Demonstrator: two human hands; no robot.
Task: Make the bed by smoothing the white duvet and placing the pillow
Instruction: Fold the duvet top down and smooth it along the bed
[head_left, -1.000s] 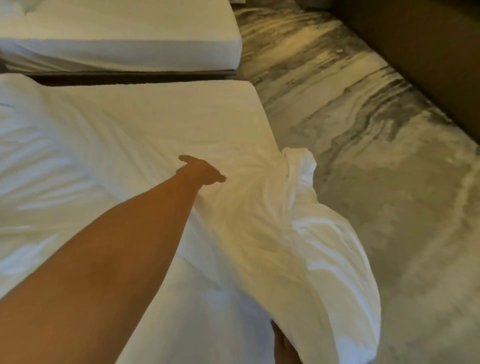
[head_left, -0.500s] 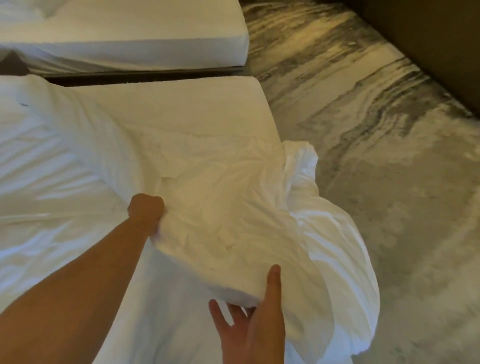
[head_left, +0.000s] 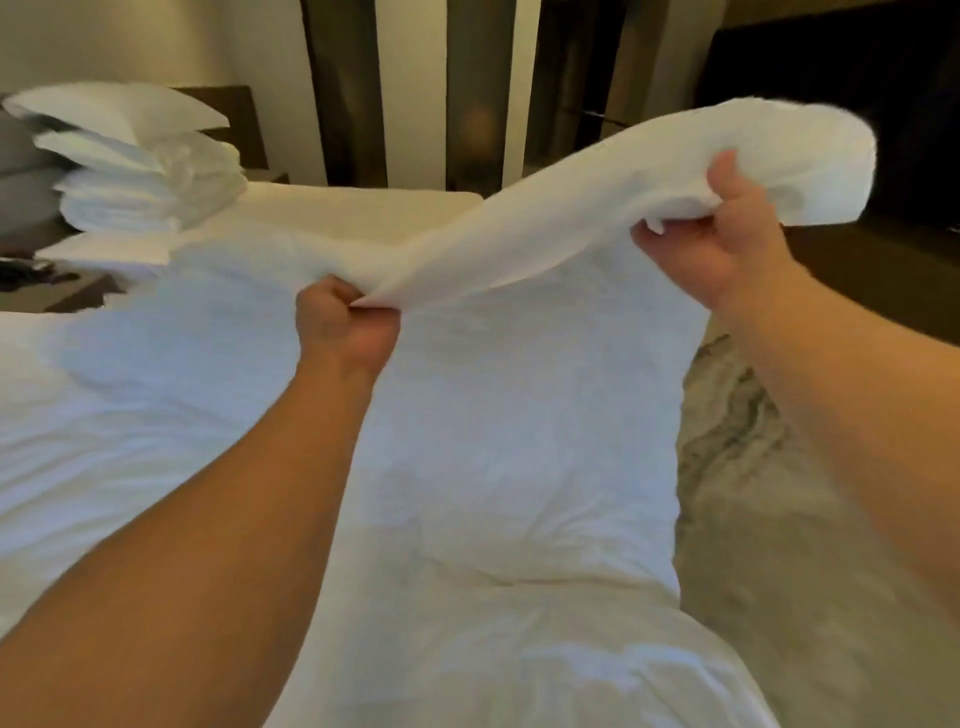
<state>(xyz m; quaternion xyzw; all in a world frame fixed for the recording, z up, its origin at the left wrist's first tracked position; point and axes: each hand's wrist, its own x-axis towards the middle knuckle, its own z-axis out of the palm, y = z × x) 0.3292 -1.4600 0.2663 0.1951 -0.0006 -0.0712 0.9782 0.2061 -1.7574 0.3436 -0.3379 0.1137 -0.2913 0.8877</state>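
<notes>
Half a second ago I was looking down at the bed corner and the floor, with the left hand bunching the duvet low on the mattress and the right hand flat and spread under the fold. Now the view has tipped up into the room and both hands have lifted the fabric clear of the bed.

My left hand (head_left: 345, 325) is a tight fist, its fingers (head_left: 332, 299) curled shut around a gathered pinch of the white duvet's (head_left: 519, 426) edge. The right hand (head_left: 711, 244) is higher and further out, clamped on the same edge, with the thumb on top of the cloth and the other fingers wrapped beneath. Between the two grips the edge runs as a taut, rising band. Beyond the right hand a loose end flops over in a rounded fold. Below the hands the rest of the duvet hangs and spreads down over the bed (head_left: 31, 395) towards me, and its right side drapes off the mattress edge next to the floor (head_left: 810, 545).

The duvet looks soft, thick and matte, with shallow creases and a puffed ridge near the bottom of the view. The floor is mottled grey and beige with streaky, marbled patterning. Across the gap, a second bed (head_left: 363, 208) shows a smooth cream top, and a stack of plump white pillows (head_left: 145, 171) sits on it, well apart from both hands.
</notes>
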